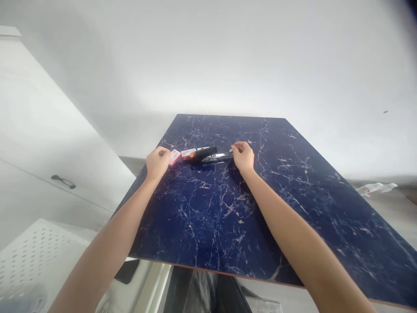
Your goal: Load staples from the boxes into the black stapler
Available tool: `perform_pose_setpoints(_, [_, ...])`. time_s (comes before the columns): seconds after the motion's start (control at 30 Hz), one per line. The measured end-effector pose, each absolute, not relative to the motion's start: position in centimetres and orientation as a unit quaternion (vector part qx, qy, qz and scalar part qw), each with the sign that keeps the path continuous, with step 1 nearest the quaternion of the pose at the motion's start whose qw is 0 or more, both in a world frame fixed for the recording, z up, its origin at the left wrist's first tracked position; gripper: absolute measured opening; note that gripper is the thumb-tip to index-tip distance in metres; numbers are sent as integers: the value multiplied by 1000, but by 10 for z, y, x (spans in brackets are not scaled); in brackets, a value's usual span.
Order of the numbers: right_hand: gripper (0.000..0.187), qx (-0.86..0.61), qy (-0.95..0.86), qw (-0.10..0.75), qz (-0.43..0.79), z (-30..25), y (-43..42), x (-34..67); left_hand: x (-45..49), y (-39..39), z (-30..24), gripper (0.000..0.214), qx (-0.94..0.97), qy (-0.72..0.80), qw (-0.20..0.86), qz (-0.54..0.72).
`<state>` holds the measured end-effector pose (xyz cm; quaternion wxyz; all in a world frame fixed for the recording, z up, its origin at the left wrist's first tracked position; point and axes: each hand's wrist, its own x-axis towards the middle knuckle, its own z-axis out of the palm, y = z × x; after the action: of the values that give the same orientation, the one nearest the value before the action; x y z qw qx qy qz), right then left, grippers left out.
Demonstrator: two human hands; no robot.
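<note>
A black stapler [204,155] with an orange mark lies on its side of the blue marbled table, its top arm raised away from the metal magazine. My left hand [158,162] is closed at the edge of a small red and white box [175,157], to the left of the stapler. Behind the stapler's left end lies a second red and white box [188,153], partly covered by it. At the stapler's right end, my right hand [243,156] pinches a small grey piece [231,149] that looks like a strip of staples.
The dark blue table [208,217] has white veining and meets a pale wall at its far edge. A white cabinet [48,143] with a black handle [63,181] stands to the left. Below left is a white perforated surface [35,248]; clear plastic wrapping [377,188] lies beyond the right edge.
</note>
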<state>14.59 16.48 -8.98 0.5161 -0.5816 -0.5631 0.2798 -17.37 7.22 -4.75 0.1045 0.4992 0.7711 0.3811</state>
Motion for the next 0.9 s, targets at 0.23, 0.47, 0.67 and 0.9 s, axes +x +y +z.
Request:
perform_pose_setpoints(0.23, [42, -559, -516, 538, 363, -94, 165, 146, -159, 79, -57, 41, 656, 702, 65, 270])
perform_pose_setpoints(0.47, [27, -558, -534, 543, 329, -92, 166, 146, -154, 74, -45, 38, 582, 656, 157, 454])
perform_pose_setpoints(0.67, [24, -542, -565, 565, 259, -69, 145, 138, -138, 68, -30, 48, 414, 554, 408, 596])
perform_pose_setpoints(0.9, [25, -373, -712, 548, 233, -45, 98, 95, -103, 47, -29, 49, 465, 488, 499, 545])
